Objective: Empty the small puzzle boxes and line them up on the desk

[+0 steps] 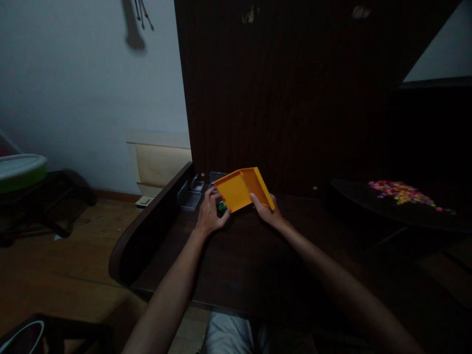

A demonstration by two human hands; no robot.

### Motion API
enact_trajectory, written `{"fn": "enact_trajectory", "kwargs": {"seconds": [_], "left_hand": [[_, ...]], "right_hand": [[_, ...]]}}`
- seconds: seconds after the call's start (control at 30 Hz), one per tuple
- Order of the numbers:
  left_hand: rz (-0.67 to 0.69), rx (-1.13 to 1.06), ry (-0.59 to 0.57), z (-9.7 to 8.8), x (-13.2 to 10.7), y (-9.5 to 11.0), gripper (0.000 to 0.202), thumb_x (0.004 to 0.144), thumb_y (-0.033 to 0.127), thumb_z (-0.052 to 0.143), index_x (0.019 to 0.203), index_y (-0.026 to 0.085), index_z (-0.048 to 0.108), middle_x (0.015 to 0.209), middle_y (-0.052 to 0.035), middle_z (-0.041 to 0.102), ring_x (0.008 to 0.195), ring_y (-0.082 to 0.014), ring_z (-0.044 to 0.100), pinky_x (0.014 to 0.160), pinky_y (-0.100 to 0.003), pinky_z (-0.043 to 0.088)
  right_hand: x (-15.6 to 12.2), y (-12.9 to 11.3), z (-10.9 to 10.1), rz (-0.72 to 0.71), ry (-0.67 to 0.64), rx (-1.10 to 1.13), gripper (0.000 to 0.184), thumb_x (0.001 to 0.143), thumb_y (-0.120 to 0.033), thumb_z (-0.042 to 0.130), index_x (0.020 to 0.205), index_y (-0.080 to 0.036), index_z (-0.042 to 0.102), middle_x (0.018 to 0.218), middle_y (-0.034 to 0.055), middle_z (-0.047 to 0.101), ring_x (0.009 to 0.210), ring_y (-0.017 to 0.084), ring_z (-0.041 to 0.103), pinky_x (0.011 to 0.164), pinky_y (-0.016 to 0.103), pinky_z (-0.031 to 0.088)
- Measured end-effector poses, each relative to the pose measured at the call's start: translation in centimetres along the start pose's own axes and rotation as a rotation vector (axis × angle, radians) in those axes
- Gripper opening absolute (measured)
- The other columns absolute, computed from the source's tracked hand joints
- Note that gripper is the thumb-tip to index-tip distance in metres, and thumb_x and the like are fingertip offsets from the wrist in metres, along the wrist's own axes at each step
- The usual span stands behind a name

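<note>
Both my hands hold an orange plastic box [241,188] with two compartments, tilted up above the dark wooden desk [239,260]. My left hand [210,214] grips its lower left corner with fingers curled. My right hand [267,209] pinches its lower right edge. A small dark green object [221,208] shows just under the box, beside my left fingers; I cannot tell whether those fingers touch it.
Small clear plastic containers [191,195] sit at the desk's back left corner. A pile of bright pink and yellow small pieces [400,191] lies on a dark surface at the right. A dark wooden panel rises behind. Wooden floor and a dark stand lie left.
</note>
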State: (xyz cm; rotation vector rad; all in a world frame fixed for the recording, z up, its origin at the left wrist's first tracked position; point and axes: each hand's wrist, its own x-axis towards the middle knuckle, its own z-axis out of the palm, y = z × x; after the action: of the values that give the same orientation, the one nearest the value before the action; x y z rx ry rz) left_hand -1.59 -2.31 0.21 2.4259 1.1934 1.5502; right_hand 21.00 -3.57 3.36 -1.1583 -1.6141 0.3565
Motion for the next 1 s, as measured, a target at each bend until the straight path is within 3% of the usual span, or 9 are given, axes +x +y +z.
{"fn": "enact_trajectory", "kwargs": {"seconds": [0.1, 0.23, 0.33, 0.53, 0.67, 0.8, 1.0], "left_hand": [[0.036, -0.028, -0.055, -0.5, -0.2, 0.6, 0.054, 0.082, 0.036, 0.064, 0.125, 0.020, 0.037, 0.141, -0.0171, 0.038, 0.129, -0.0312, 0.046, 0.102, -0.046, 0.045], [-0.022, 0.025, -0.226, -0.5, -0.1, 0.5, 0.052, 0.084, 0.040, 0.062, 0.128, 0.019, 0.044, 0.134, -0.0156, 0.047, 0.125, -0.0323, 0.049, 0.105, -0.049, 0.043], [-0.072, 0.100, -0.382, -0.3, -0.3, -0.1, 0.062, 0.081, 0.050, 0.065, 0.132, 0.019, 0.047, 0.136, -0.0162, 0.049, 0.125, -0.0364, 0.047, 0.103, -0.054, 0.042], [-0.111, 0.236, -0.547, 0.3, -1.6, -0.1, 0.087, 0.076, 0.064, 0.065, 0.146, 0.021, 0.036, 0.153, -0.0152, 0.036, 0.141, -0.0382, 0.032, 0.115, -0.061, 0.024], [-0.276, 0.399, -0.550, 0.6, -1.5, 0.7, 0.076, 0.087, 0.060, 0.053, 0.148, 0.018, 0.034, 0.155, -0.0168, 0.033, 0.143, -0.0390, 0.028, 0.115, -0.065, 0.019], [-0.420, 0.462, -0.498, 1.2, -1.0, 0.6, 0.081, 0.086, 0.061, 0.054, 0.150, 0.017, 0.030, 0.156, -0.0189, 0.033, 0.143, -0.0432, 0.027, 0.111, -0.071, 0.020], [-0.300, 0.360, -0.454, 2.3, -0.6, -0.7, 0.067, 0.089, 0.053, 0.055, 0.141, 0.013, 0.040, 0.150, -0.0189, 0.041, 0.141, -0.0339, 0.037, 0.116, -0.052, 0.030]], "right_hand": [[-0.4, 1.7, -2.1, 0.115, 0.019, 0.084, 0.026, 0.086, -0.047, 0.058, 0.090, -0.021, 0.057, 0.075, 0.0012, 0.062, 0.059, 0.017, 0.058, 0.053, 0.028, 0.048], [-0.7, 4.3, -5.2, 0.124, 0.180, 0.095, 0.027, 0.074, -0.044, 0.067, 0.081, -0.020, 0.057, 0.076, 0.0026, 0.064, 0.072, 0.020, 0.062, 0.063, 0.030, 0.052], [-0.9, 6.3, -7.0, 0.302, 0.277, 0.162, 0.031, 0.069, -0.046, 0.071, 0.079, -0.019, 0.060, 0.077, 0.0066, 0.068, 0.078, 0.024, 0.065, 0.068, 0.035, 0.055], [-1.8, 9.7, -8.1, 0.505, 0.302, 0.280, 0.037, 0.063, -0.046, 0.077, 0.084, -0.019, 0.063, 0.079, 0.0060, 0.073, 0.076, 0.025, 0.070, 0.067, 0.037, 0.059], [-2.1, 11.1, -7.6, 0.541, 0.243, 0.356, 0.041, 0.062, -0.046, 0.080, 0.089, -0.018, 0.066, 0.087, 0.0069, 0.075, 0.081, 0.027, 0.071, 0.071, 0.038, 0.060], [-1.7, 12.0, -7.2, 0.505, 0.158, 0.344, 0.043, 0.064, -0.047, 0.078, 0.092, -0.017, 0.067, 0.096, 0.0098, 0.075, 0.087, 0.028, 0.071, 0.074, 0.039, 0.060], [-0.4, 13.5, -6.8, 0.470, 0.155, 0.259, 0.038, 0.071, -0.045, 0.072, 0.094, -0.016, 0.067, 0.099, 0.0107, 0.075, 0.088, 0.028, 0.071, 0.073, 0.037, 0.059]]}}
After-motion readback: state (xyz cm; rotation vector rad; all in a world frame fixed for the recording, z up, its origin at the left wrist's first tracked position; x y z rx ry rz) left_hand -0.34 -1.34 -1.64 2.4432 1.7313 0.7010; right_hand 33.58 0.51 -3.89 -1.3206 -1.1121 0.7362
